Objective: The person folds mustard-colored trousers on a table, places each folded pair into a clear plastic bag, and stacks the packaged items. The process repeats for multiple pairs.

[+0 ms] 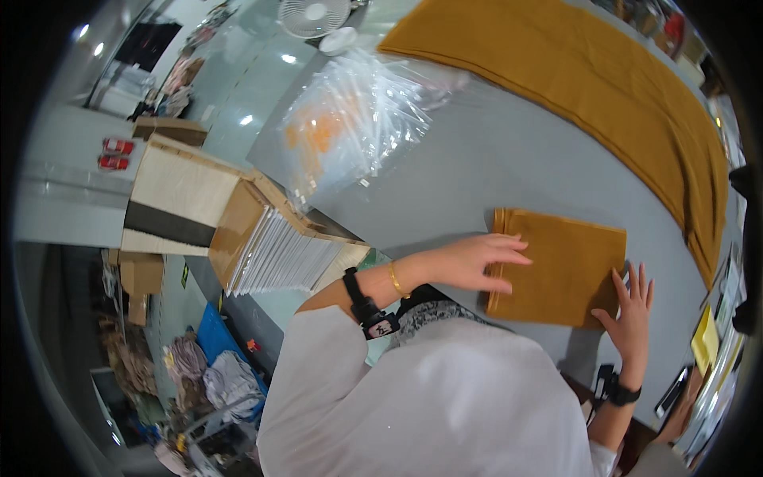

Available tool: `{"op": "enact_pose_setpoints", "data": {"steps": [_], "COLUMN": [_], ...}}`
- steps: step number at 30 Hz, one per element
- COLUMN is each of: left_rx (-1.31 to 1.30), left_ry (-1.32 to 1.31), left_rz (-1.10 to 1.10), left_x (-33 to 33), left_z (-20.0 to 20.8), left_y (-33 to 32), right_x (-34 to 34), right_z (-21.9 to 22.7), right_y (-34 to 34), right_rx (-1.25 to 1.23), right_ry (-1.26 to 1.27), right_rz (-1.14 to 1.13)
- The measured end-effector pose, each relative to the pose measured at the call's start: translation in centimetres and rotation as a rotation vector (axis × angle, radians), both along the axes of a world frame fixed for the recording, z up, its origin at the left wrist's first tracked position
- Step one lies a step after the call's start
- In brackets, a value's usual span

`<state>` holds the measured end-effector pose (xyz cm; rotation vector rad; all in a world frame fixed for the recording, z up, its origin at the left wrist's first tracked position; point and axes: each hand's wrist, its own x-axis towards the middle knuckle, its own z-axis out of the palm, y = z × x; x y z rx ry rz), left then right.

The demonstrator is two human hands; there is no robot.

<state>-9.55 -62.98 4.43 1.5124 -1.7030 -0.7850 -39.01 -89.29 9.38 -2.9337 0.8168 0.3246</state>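
Note:
A mustard-brown piece of cloth (568,266), folded into a flat rectangle, lies on the grey table (469,151) before me. Over its left edge reaches my left hand (481,262), fingers apart and pointing right, holding nothing. My right hand (630,306) is spread at the cloth's lower right corner, its thumb and fingertips at the edge. Whether the left fingertips press on the fabric or hover just over it, I cannot tell. A long length of the same mustard cloth (572,79) curves along the far and right side of the table.
Clear plastic bags (358,119) lie piled at the table's far left, near a white fan (315,14). Left of me, an open carton (238,222) holds a row of white packets (278,250). At the right edge are a yellow item (705,338) and a dark phone-like object (674,391).

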Motion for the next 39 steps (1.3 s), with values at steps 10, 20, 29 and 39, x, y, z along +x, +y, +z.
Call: {"op": "enact_pose_setpoints", "data": {"steps": [10,20,29,39], "left_rx": [0.078,-0.152,-0.134,-0.075], "left_ry": [-0.315,-0.065,-0.015,-0.162], "left_rz": [1.462,1.474,0.300,0.327], "left_x": [31.9,32.2,5.3,0.5], "left_z": [-3.1,-0.9,11.3,12.2], "left_y": [9.9,9.6,2.7,3.2], "right_x": [10.2,14.8,17.5,6.2], "right_z": [-5.0,-0.6,8.9,6.3], "right_y": [8.4,1.9,11.2,7.7], "right_rx": [0.025,0.063,-0.333,0.015], "right_ry": [-0.315,-0.362,-0.712,-0.704], "right_rz": [0.239,0.405,0.839,0.716]}}
